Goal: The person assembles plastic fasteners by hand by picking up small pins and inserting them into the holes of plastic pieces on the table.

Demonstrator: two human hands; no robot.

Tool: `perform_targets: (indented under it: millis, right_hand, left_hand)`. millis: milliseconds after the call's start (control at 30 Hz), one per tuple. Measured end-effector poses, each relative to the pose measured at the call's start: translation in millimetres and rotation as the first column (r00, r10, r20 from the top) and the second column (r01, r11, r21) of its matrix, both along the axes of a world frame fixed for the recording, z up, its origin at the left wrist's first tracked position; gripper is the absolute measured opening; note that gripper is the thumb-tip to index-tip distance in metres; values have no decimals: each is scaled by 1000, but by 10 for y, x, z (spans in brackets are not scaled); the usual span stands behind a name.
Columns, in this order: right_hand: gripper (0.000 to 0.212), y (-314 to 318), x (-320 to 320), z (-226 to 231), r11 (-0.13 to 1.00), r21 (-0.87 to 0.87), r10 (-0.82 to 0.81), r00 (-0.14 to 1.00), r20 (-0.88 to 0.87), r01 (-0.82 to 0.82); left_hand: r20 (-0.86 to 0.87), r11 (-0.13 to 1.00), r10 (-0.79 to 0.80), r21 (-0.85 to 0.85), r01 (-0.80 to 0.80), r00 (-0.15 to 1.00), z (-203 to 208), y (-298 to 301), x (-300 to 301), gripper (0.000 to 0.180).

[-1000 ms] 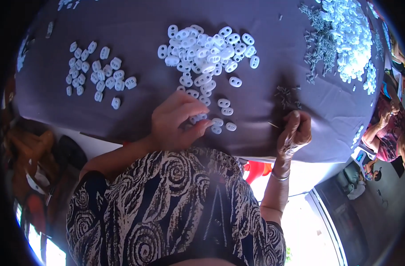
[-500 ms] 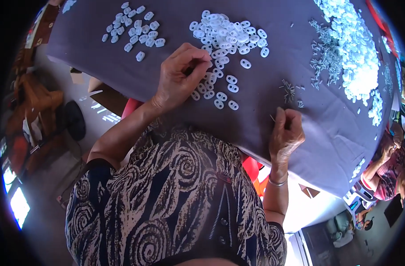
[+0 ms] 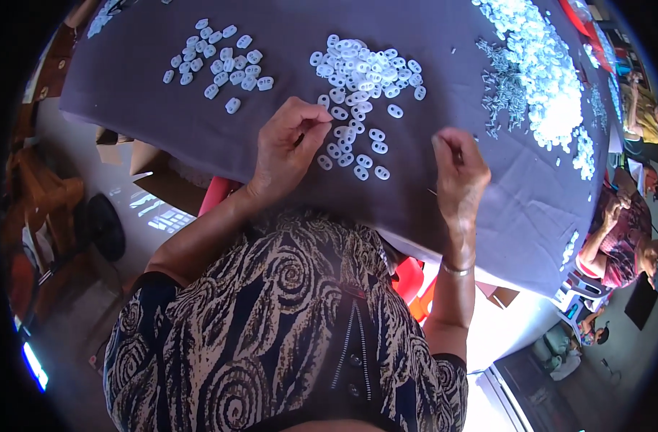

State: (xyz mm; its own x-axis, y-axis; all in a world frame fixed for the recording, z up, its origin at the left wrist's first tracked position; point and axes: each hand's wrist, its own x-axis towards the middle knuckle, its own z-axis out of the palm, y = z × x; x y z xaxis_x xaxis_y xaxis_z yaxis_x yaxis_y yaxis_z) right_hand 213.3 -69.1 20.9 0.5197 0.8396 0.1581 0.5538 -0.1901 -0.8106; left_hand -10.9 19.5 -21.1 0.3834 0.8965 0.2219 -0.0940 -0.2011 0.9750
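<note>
My left hand (image 3: 289,147) is closed in a pinch at the left edge of a loose trail of white oval pieces with two holes each (image 3: 345,144). What its fingertips hold, if anything, is too small to make out. Further right, my right hand (image 3: 460,173) hovers over the cloth with thumb and fingers pinched together; whatever is between them is hidden. A thin pale sliver (image 3: 432,191) shows beside its palm. Beyond the trail lies the main heap of the white oval pieces (image 3: 365,65).
Blockier white pieces (image 3: 231,65) lie scattered at the far left of the dark tablecloth (image 3: 285,43). To the far right are a pile of small metal pins (image 3: 505,86) and a big heap of white pieces (image 3: 548,93). Another person's hand (image 3: 615,209) shows at the right edge.
My right hand has moved away from my body, over the spot where a small cluster of pins showed. My left hand stays pinched near the trail. The whole view has shifted slightly.
</note>
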Motion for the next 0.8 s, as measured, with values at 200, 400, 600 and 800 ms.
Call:
perform_targets:
  millis: [200,400,600,800]
  right_hand:
    - [13,701,82,-92,972,28,223,950,217,-234]
    - [14,906,97,-105,906,-70,416,851,320,-417]
    - [16,937,149,-83,892,-145,452,846,283,-428]
    - [10,801,115,-73,954,-64,297,950,96,-291]
  left_hand:
    - [-33,1000,-5,1,5,999,-19,-11,-19,11]
    - [-118,995,-102,-31,99,988,29,11,-51,14]
    - [75,989,-93,-106,101,993,86,167,119,10]
    - [-119,950,-153,256,180,981,311,588,581,10]
